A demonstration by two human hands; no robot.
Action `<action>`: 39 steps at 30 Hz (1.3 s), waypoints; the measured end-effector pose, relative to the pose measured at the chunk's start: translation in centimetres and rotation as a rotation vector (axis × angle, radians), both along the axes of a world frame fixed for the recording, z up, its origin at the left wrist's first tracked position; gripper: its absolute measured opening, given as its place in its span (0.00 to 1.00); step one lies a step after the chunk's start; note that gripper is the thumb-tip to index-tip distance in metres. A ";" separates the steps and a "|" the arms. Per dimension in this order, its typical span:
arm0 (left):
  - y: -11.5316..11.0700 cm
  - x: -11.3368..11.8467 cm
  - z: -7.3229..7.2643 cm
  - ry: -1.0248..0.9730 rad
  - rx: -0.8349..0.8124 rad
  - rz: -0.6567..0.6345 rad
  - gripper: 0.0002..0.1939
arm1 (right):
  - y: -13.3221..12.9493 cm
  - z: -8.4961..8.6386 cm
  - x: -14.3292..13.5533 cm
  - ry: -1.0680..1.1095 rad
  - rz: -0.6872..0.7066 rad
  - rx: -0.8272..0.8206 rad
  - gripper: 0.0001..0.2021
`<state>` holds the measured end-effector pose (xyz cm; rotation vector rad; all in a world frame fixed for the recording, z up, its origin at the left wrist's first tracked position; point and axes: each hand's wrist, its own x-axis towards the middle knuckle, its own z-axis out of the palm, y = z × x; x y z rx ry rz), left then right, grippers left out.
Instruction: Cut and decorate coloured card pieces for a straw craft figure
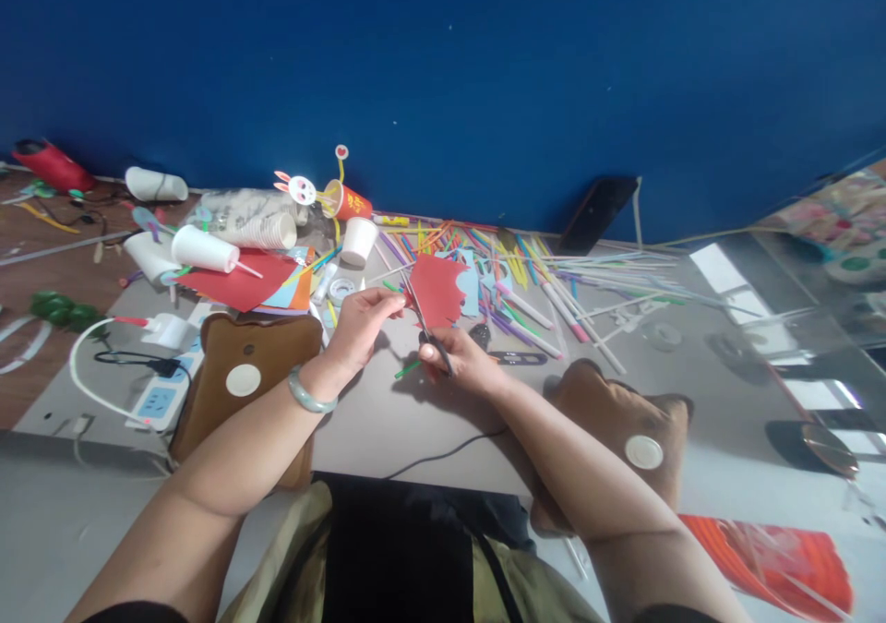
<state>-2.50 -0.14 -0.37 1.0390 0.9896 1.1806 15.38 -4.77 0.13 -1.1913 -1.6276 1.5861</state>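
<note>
My right hand (460, 360) is closed around the dark handles of a pair of scissors (417, 305), whose blades point up and to the left. Close beside the blades, the thumb and fingers of my left hand (364, 328) are pinched together. A speck of red shows at those fingertips, too small to make out. Just beyond the scissors lies a sheet of red paper (439, 289) with a jagged, cut right edge. Light blue paper (469, 281) with cut-outs sits behind it. A short green strip (407, 369) is on the table below the hands.
White paper cups (359, 241), a decorated red cup (350, 202) and coloured sheets (242, 277) stand left. Pens, straws and sticks (540, 305) spread across the back right. Brown cushions (242, 411) flank my arms. A power strip (162, 392) lies left; a phone (599, 215) leans against the wall.
</note>
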 end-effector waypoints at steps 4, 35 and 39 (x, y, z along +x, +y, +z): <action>0.0 0.0 0.0 -0.002 -0.002 -0.003 0.08 | 0.0 0.0 0.0 -0.011 0.006 0.016 0.31; 1.1 -0.5 0.0 0.151 0.054 0.091 0.10 | 0.0 -0.4 -0.3 0.067 -0.437 0.205 0.25; 1.9 -0.9 0.4 0.206 0.105 0.119 0.10 | 0.2 -0.9 0.0 0.004 -0.541 0.298 0.22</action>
